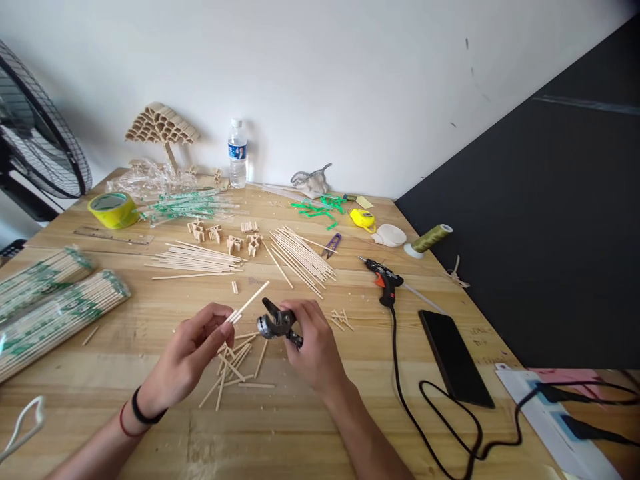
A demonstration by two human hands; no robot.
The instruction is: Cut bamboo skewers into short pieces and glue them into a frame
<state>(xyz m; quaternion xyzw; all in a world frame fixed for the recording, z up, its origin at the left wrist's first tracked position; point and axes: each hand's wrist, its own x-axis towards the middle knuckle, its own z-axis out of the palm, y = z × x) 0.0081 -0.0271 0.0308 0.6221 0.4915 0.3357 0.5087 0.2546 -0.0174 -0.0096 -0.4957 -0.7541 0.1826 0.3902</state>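
Observation:
My left hand (193, 357) pinches a few thin wooden sticks (250, 301) between thumb and fingers; one is longer and points up to the right. My right hand (315, 347) is wrapped around a dark metal plier-like cutter (280, 323). Its jaws are apart and face left, close to the sticks but not touching them. Most of the cutter's handles are hidden in my palm. Beneath and between my hands lies a loose pile of short stick pieces (235, 367). To the right of my right hand sits a small cluster of joined pieces (343, 319).
Long sticks (303, 260) lie beyond my hands, near small stick assemblies (235, 243). On the right are a glue gun (385, 277), its black cable (397, 380) and a phone (456, 357). Wrapped stick bundles (65, 320) lie left; a water bottle (238, 157) stands behind.

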